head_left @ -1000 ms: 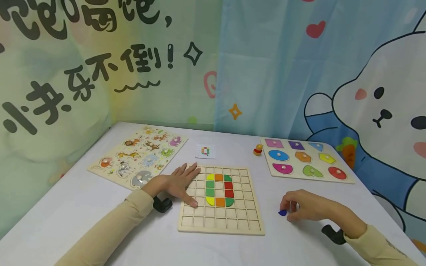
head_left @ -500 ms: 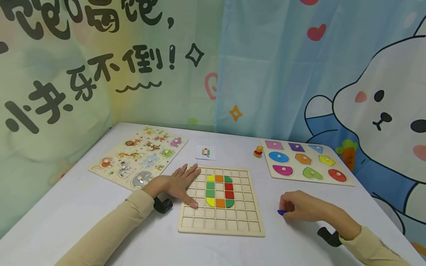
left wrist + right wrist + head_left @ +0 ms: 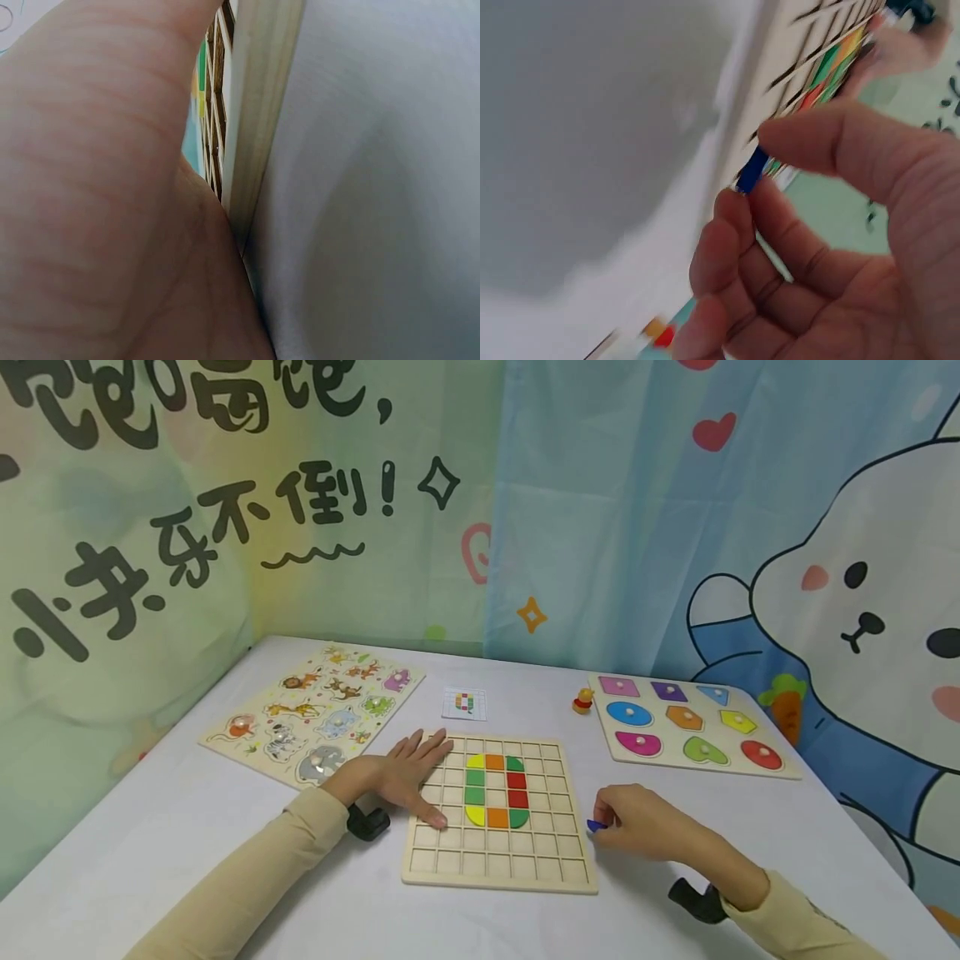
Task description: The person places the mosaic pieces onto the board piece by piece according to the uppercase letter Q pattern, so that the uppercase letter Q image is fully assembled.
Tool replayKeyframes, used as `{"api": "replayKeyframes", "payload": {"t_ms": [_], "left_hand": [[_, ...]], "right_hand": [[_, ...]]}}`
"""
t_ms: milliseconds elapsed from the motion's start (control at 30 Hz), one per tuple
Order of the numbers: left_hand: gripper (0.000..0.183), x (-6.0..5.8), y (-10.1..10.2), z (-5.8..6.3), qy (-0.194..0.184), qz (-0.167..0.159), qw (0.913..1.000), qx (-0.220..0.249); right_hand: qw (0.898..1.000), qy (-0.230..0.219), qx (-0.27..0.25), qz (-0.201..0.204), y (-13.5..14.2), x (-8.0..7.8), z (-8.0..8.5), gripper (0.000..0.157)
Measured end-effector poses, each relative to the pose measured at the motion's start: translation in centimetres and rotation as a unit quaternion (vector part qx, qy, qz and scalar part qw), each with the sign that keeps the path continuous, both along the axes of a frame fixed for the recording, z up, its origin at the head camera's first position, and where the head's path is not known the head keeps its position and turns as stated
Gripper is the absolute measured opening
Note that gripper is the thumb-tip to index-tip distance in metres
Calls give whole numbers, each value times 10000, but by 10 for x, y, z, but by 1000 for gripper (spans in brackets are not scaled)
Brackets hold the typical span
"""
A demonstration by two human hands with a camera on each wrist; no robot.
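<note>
A wooden grid board [image 3: 457,863] lies in the middle of the white table. Yellow, orange, green and red tiles set in its cells form a ring with rounded corners. My left hand [image 3: 396,777] rests with spread, straight fingers on the board's left side; the left wrist view shows its palm against the board's edge. Just off the right edge, my right hand [image 3: 647,823] pinches a small blue tile [image 3: 596,826] between thumb and fingers. In the right wrist view the blue tile [image 3: 752,171] is seen edge-on, its far part hidden by the fingertips.
A small pattern card [image 3: 464,704] lies behind the board. An animal puzzle board [image 3: 300,708] is at the back left, a shape puzzle board [image 3: 693,723] at the back right. Beside the latter stands a small red and yellow figure [image 3: 582,700].
My right hand has closed its pinch on the blue tile and carried it left, close to the grid board's right edge. The left hand has stayed in place.
</note>
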State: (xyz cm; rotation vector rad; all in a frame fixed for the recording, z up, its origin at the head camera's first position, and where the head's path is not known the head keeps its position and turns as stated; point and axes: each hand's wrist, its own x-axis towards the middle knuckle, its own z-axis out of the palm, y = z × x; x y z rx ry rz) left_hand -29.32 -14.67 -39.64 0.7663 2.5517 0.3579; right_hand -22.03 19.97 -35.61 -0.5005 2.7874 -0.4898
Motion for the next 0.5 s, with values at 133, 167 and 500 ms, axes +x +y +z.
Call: {"api": "replayKeyframes", "payload": {"t_ms": [133,167,500], "left_hand": [[124,1,0,1,31,11,10000,-34],[124,1,0,1,29,12,10000,-48],[126,-3,-1,-6,97,-20,9999,-123]], "right_hand": [[9996,-88,-262,-25,-23,8,1,18],[9994,-122,-310,-40,-28,10,1,18],[9979,152,-469,427,-67,16,-7,16]]}}
